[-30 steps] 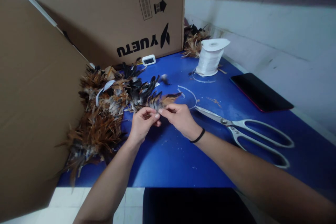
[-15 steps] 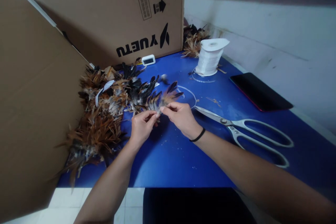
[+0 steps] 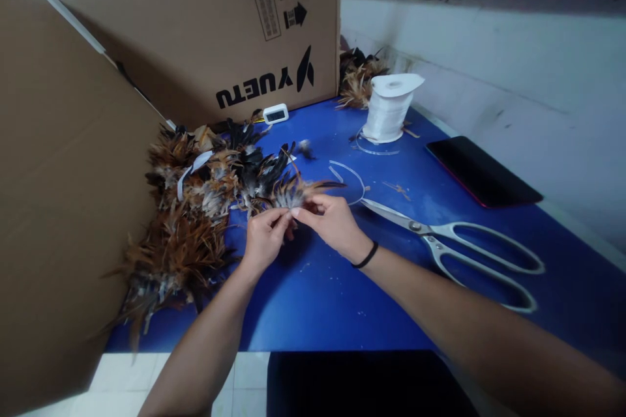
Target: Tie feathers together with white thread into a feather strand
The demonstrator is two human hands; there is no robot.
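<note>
My left hand (image 3: 265,236) and my right hand (image 3: 331,222) meet over the blue table (image 3: 313,293), fingertips pinched together on the base of a small bunch of brown and black feathers (image 3: 295,192). The bunch fans up and to the right above my fingers. It is the near end of a long feather trim (image 3: 195,208) that lies heaped to the left, with a white ribbon (image 3: 193,168) showing through it. A black band circles my right wrist.
Large metal scissors (image 3: 454,244) lie shut just right of my right hand. A white ribbon spool (image 3: 388,107), a black phone (image 3: 482,172), a small white clock (image 3: 275,115) and more feathers (image 3: 359,78) sit further back. Cardboard boxes (image 3: 215,32) stand at the left and behind.
The feather bunch has tipped lower and flatter than half a second ago. Both hands stay pinched together in almost the same spot.
</note>
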